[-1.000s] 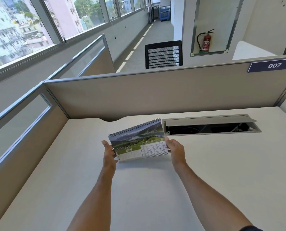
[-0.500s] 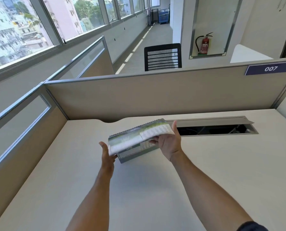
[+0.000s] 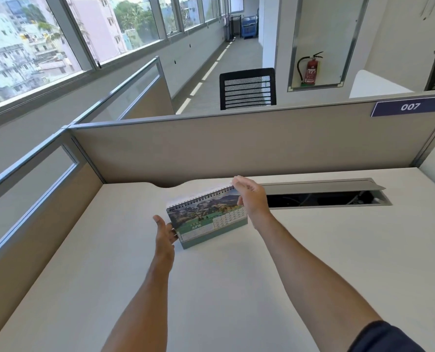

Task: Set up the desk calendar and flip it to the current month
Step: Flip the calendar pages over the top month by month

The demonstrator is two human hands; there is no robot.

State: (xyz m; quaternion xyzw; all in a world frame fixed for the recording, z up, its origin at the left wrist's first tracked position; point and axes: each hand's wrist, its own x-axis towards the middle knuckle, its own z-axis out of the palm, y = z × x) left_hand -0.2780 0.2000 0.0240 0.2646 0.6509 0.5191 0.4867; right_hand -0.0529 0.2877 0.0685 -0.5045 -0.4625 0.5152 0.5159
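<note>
One desk calendar (image 3: 206, 219), showing June, is stood upright near the far edge of the surface (image 3: 313, 262). Its left end is touched by the spread fingers of the left hand (image 3: 165, 233). Its spiral top corner is pinched by the right hand (image 3: 250, 199).

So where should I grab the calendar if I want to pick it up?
Hold the desk calendar by its two short ends, one hand from each side, down low on the green base. It stands like a tent with loose pages on a wire spiral along the top, so gripping the top would probably just flip a page.
</note>
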